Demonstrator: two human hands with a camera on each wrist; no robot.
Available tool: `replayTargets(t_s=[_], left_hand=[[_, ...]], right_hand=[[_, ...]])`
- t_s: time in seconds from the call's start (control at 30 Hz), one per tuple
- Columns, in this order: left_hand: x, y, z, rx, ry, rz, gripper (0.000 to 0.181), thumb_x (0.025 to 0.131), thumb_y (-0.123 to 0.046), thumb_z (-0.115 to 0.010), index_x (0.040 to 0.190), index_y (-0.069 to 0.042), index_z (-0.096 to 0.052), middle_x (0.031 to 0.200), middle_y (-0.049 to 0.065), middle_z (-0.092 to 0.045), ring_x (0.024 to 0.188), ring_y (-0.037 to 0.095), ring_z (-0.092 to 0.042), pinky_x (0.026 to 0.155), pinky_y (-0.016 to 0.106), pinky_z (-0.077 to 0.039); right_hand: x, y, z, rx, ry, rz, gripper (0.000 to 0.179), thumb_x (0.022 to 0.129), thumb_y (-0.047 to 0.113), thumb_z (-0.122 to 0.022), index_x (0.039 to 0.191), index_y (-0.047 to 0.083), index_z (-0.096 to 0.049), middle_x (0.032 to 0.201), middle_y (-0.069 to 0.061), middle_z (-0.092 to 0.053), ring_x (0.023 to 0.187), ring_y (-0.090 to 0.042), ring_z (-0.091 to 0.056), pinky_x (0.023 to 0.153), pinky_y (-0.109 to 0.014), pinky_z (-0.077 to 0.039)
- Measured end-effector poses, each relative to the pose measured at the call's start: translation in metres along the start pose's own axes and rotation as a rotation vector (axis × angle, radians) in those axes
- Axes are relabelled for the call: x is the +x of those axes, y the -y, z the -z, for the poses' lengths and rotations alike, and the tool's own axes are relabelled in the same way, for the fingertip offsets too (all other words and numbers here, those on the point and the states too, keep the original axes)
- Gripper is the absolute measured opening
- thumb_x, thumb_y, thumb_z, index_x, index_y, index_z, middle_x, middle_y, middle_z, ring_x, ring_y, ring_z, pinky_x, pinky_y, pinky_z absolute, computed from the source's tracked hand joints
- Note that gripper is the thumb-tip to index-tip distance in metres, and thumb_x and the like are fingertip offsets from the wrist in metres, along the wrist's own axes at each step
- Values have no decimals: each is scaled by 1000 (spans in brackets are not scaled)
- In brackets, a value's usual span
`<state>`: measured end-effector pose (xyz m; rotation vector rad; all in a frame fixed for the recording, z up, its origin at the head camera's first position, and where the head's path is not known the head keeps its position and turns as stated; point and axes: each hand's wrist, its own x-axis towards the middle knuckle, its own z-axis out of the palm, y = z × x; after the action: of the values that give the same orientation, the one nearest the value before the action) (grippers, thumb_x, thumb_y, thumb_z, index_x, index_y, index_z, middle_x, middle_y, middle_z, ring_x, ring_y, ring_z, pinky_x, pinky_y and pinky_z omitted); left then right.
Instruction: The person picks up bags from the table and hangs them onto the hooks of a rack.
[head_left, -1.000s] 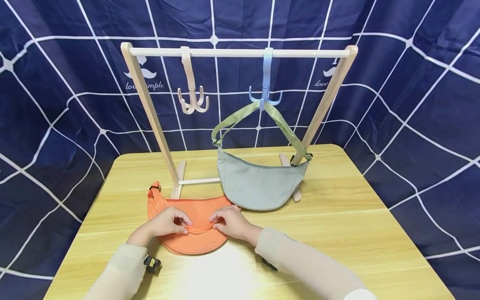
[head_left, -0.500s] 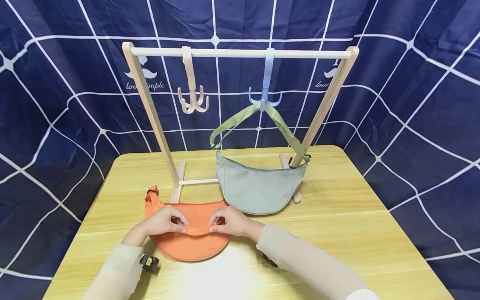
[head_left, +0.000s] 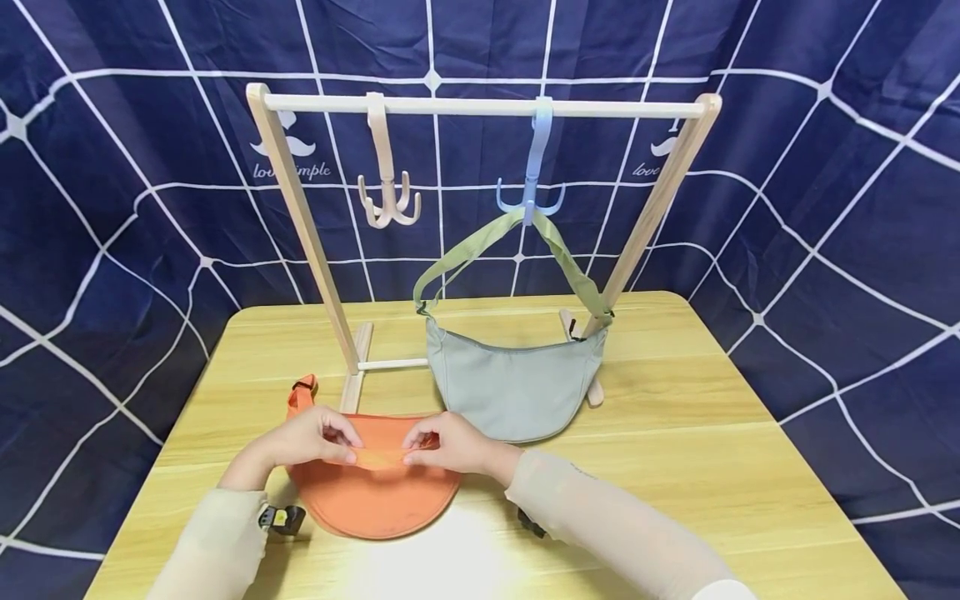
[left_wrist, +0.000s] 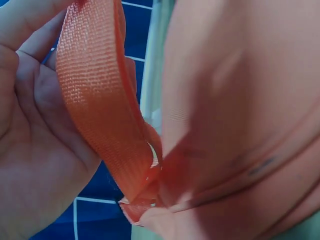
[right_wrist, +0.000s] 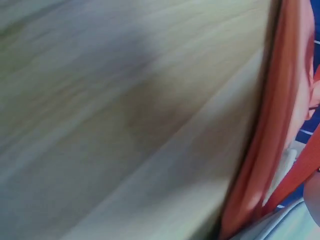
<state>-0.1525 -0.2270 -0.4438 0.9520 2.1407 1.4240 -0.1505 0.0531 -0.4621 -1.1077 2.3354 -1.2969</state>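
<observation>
In the head view, an orange crossbody bag with a curved bottom is low over the front of the table. My left hand pinches its orange strap, and a short way along, my right hand pinches the same strap. The left wrist view shows the woven strap looping past my left palm to the bag's corner. Along the right of the right wrist view runs the bag's edge; only a sliver of my right hand shows there.
A wooden rack with a white bar stands behind. A beige hook hangs bare; a blue hook carries a grey-green bag, right beside the orange one. Dark blue grid curtains surround the wooden table.
Both hands have moved left with the strap, and the orange bag has come nearer the table's front. The grey-green bag has swung left and forward, its blue hook tilting.
</observation>
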Motion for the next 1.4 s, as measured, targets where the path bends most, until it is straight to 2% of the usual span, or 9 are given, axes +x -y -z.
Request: replayTargets(t_s=[0.2, 0.3, 0.43, 0.57, 0.67, 0.83, 0.9, 1.17, 1.4], left_hand=[[-1, -11, 10, 36, -21, -50, 11, 79, -2, -75, 88, 3, -71, 75, -2, -70, 66, 3, -61, 57, 23, -52], [0, -20, 17, 65, -36, -81, 12, 79, -2, -76, 88, 2, -71, 74, -2, -69, 62, 1, -58, 54, 22, -50], [0, -31, 26, 48, -32, -94, 11, 79, 1, -74, 90, 3, -71, 74, 1, -69, 61, 4, -58, 53, 23, -50], [2, -43, 35, 20, -19, -100, 10, 81, 3, -71, 91, 5, -70, 76, 3, -69, 62, 10, -62, 56, 29, -53], [3, -51, 41, 42, -37, -106, 10, 81, 4, -71, 91, 3, -71, 78, 1, -70, 62, 9, -62, 54, 29, -53], [3, -62, 50, 50, -85, -79, 9, 81, 3, -71, 89, -2, -72, 73, -1, -68, 41, 6, -45, 34, 25, -38], [3, -67, 54, 43, -100, -85, 9, 81, 3, -71, 89, -2, -71, 73, 0, -68, 39, 7, -43, 32, 24, -35], [8, -83, 68, 122, -138, -188, 14, 79, 8, -71, 88, -2, -72, 77, 0, -69, 64, 8, -59, 57, 22, -50], [12, -97, 77, 50, -146, -215, 13, 80, 7, -71, 91, 1, -71, 80, 7, -69, 67, 10, -61, 62, 23, -52]], right_hand=[[6, 14, 4, 92, -38, -5, 10, 82, 9, -76, 88, 4, -70, 81, -1, -68, 76, -2, -58, 73, -22, -51], [7, 32, 12, 106, -61, 15, 10, 81, 4, -75, 88, 0, -69, 80, -6, -68, 75, -3, -58, 71, -22, -50], [9, 54, 21, 126, -80, 53, 10, 81, 0, -73, 89, -4, -68, 77, -11, -67, 70, -5, -56, 66, -22, -49], [15, 54, 21, 150, -113, 55, 10, 81, -2, -73, 89, -4, -68, 77, -11, -66, 68, -5, -55, 63, -22, -47], [23, 46, 20, 168, -142, 46, 10, 81, 0, -74, 90, -3, -69, 77, -9, -66, 67, -3, -55, 63, -22, -47], [33, 45, 24, 205, -152, 72, 11, 82, 2, -73, 91, -2, -69, 78, -6, -68, 64, -3, -56, 61, -23, -49], [36, 48, 28, 215, -155, 101, 11, 82, 3, -73, 92, -2, -69, 78, -6, -68, 63, -4, -56, 59, -23, -48], [45, 64, 42, 232, -185, 117, 10, 84, 4, -72, 92, -1, -69, 78, -3, -67, 65, -6, -57, 59, -23, -46], [52, 77, 52, 307, -221, 120, 13, 82, -1, -72, 93, -6, -69, 78, -6, -67, 65, -7, -58, 58, -21, -45]])
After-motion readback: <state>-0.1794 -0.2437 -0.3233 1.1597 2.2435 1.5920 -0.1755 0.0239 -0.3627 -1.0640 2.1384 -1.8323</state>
